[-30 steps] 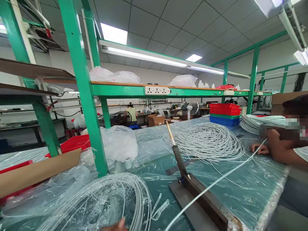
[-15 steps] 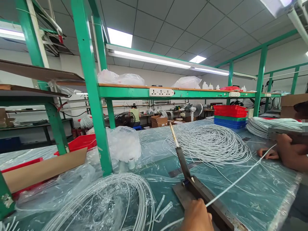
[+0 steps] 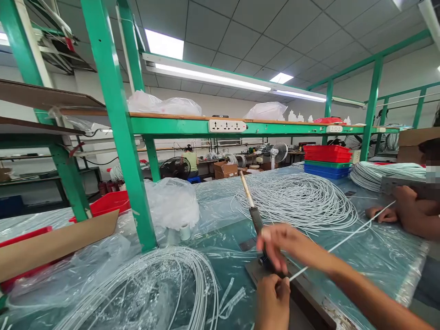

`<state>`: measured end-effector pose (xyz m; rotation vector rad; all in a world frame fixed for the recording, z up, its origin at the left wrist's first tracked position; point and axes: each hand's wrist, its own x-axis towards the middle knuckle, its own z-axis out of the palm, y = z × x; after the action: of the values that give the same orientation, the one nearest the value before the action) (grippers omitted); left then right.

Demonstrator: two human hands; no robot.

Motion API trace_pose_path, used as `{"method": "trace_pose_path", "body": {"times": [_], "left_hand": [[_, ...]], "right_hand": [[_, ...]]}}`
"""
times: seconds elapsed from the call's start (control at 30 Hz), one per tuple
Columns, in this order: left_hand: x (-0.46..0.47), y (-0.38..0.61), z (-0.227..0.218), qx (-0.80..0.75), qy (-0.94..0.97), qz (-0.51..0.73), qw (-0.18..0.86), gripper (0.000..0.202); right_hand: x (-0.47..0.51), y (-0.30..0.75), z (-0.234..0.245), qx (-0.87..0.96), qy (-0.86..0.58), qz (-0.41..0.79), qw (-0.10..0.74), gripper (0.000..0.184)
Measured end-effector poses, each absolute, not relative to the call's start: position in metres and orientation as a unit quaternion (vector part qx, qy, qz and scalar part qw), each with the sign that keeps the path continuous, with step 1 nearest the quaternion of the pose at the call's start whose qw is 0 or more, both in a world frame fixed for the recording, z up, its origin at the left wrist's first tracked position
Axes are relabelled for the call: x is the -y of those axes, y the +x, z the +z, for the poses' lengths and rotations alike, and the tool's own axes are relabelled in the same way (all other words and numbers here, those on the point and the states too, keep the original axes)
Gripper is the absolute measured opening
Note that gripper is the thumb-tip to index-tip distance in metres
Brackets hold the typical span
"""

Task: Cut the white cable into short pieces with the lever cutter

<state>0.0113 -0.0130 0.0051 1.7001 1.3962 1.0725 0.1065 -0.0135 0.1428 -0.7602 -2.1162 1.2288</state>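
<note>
My left hand (image 3: 274, 300) is closed on a white cable (image 3: 354, 233), low in the view beside a dark metal lever cutter (image 3: 309, 307). From there the cable slants up and right toward a co-worker's hands (image 3: 383, 213). Over the cutter's hinge hangs my right hand (image 3: 280, 243), fingers apart and slightly blurred, nothing seen in them. It covers the lower part of the raised lever, whose worn handle (image 3: 246, 189) points up and left. Short clear plastic strips (image 3: 232, 300) lie to the left of my left hand.
A loose cable coil (image 3: 202, 284) lies at the near left, a larger one (image 3: 299, 201) behind the cutter. Red and blue bins (image 3: 326, 158) stand farther back. A green post (image 3: 123, 137) rises at left beside a plastic bag (image 3: 173, 201). Plastic sheeting covers the table (image 3: 388, 266).
My right hand has come in from the right to above the cutter. My left hand stays on the cable, now slightly lower along the cutter. The view has shifted a little.
</note>
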Motion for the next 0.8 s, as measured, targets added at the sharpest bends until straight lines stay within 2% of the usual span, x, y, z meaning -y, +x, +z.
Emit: {"method": "trace_pose_path", "body": {"times": [0.07, 0.1, 0.17, 0.27, 0.47, 0.63, 0.8], "left_hand": [[0.015, 0.013, 0.005, -0.533, 0.659, 0.421, 0.324, 0.042], [0.015, 0.014, 0.006, -0.533, 0.657, 0.427, 0.319, 0.043], [0.014, 0.015, 0.006, -0.533, 0.65, 0.439, 0.318, 0.044], [0.008, 0.016, 0.003, -0.529, 0.636, 0.451, 0.334, 0.046], [-0.005, 0.014, -0.007, -0.526, 0.619, 0.451, 0.369, 0.046], [-0.006, 0.011, -0.017, -0.507, 0.613, 0.465, 0.389, 0.042], [-0.003, 0.009, -0.017, -0.489, 0.607, 0.46, 0.426, 0.04]], "right_hand": [[-0.044, 0.116, 0.168, 0.726, -0.373, 0.364, 0.448, 0.034], [-0.073, 0.118, 0.177, 0.706, -0.403, 0.348, 0.468, 0.035], [-0.121, 0.119, 0.188, 0.681, -0.447, 0.345, 0.466, 0.038], [-0.166, 0.11, 0.189, 0.657, -0.497, 0.394, 0.407, 0.046], [-0.188, 0.086, 0.181, 0.623, -0.499, 0.499, 0.338, 0.06], [-0.176, 0.093, 0.19, 0.598, -0.48, 0.537, 0.351, 0.066], [-0.124, 0.131, 0.204, 0.584, -0.432, 0.561, 0.397, 0.064]]}}
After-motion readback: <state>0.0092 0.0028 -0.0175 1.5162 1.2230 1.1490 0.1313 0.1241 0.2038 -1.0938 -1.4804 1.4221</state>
